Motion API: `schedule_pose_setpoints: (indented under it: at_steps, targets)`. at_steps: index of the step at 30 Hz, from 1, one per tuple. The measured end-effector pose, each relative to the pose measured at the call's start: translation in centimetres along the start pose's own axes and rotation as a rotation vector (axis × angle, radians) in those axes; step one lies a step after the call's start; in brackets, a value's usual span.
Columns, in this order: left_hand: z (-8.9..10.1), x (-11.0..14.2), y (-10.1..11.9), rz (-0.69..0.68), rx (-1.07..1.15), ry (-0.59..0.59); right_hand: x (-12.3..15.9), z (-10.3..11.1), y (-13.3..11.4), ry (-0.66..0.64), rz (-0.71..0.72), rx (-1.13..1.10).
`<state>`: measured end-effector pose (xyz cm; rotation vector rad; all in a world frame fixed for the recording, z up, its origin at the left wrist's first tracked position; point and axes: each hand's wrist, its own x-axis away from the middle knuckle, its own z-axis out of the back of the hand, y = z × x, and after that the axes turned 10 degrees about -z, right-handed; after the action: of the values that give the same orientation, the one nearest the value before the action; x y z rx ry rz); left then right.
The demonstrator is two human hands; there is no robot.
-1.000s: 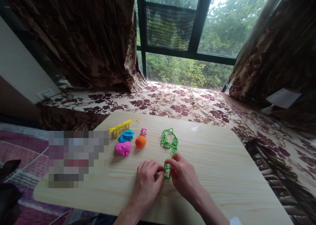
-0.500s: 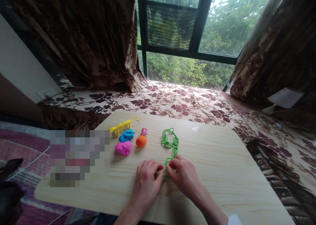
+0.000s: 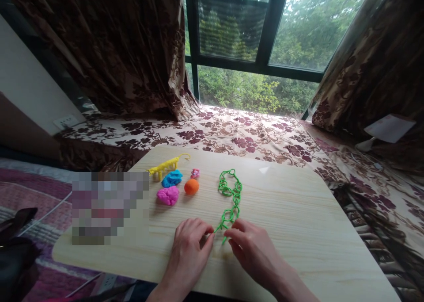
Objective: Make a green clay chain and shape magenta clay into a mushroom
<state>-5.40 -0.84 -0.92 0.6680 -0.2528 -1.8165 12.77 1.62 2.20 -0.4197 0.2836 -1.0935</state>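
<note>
A chain of green modelling-clay links [image 3: 236,196] lies on the table, curling round into a loop at its far end. At its near end, a thin clay strand hangs open as two loose tails. My left hand [image 3: 191,244] pinches the tip of the left tail between thumb and forefinger. Curled close over the other tail is my right hand [image 3: 253,244], thumb and forefinger at the green strand, whose tip pokes out below them. The palms of both hands are hidden from above.
Left of the chain are an orange clay ball [image 3: 191,187], a magenta lump [image 3: 168,196], a blue lump [image 3: 172,178], a small pink piece [image 3: 195,173] and a yellow four-legged clay figure [image 3: 164,166]. A blurred patch [image 3: 109,207] covers the table's left side. A lamp [image 3: 389,128] stands right.
My hands have drawn apart, the left one moving left and the right one slightly right. The near strand, pinched together before, now shows two separated tails. The view has shifted slightly.
</note>
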Motion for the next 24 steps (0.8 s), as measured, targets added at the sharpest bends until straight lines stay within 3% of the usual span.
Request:
schedule_pose_setpoints:
  at_steps: [6,10,15,18,24]
  targets:
    - [0.6,0.4,0.0,-0.028,0.005,0.049,-0.5,-1.5,-0.2,-0.016,0.017,0.052]
    - [0.8,0.5,0.1,-0.020,0.006,0.067,-0.3,-2.0,0.6,0.030,0.001,-0.250]
    - [0.4,0.7,0.3,-0.015,-0.009,0.054,0.0,-2.8,1.3,0.074,-0.146,-0.614]
    - [0.4,0.8,0.5,-0.028,0.002,0.049,-0.2,-2.4,1.3,0.083,-0.099,-0.554]
    - [0.1,0.5,0.6,-0.032,-0.004,0.071,-1.7,-0.6,0.7,0.078,0.081,-0.158]
